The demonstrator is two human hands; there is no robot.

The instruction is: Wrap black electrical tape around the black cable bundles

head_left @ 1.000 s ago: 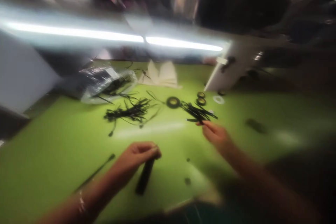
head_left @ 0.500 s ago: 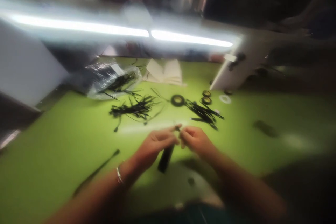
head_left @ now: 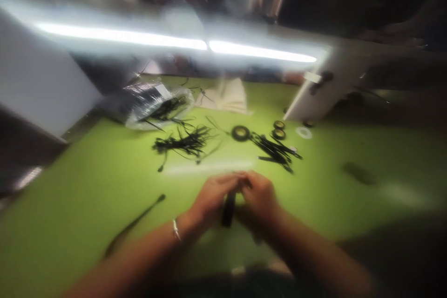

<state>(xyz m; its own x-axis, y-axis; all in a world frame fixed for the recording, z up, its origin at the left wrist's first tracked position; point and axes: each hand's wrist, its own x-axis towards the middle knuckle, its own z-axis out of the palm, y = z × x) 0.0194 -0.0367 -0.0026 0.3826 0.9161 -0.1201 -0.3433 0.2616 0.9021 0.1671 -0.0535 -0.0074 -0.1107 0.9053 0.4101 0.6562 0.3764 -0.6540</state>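
My left hand, with a silvery bracelet at the wrist, is closed around the upper part of a flat black strip. The strip's lower end shows below the fingers, over the green table. My right hand is closed too, its fingertips pressed against those of my left hand. Whatever lies between the fingertips is hidden and blurred. Left of my hands, a black cable with a small connector at its end lies on the table, partly behind my left forearm.
Beyond my hands lie a bundle of black cables, a black tape roll and several black strips. Smaller rolls and a white ring are at right. Farther back are a clear plastic bag and an open notebook.
My hands have come together, and the fingertips now touch and cover the small dark part that showed between them. The black strip is more upright. The view has shifted slightly.
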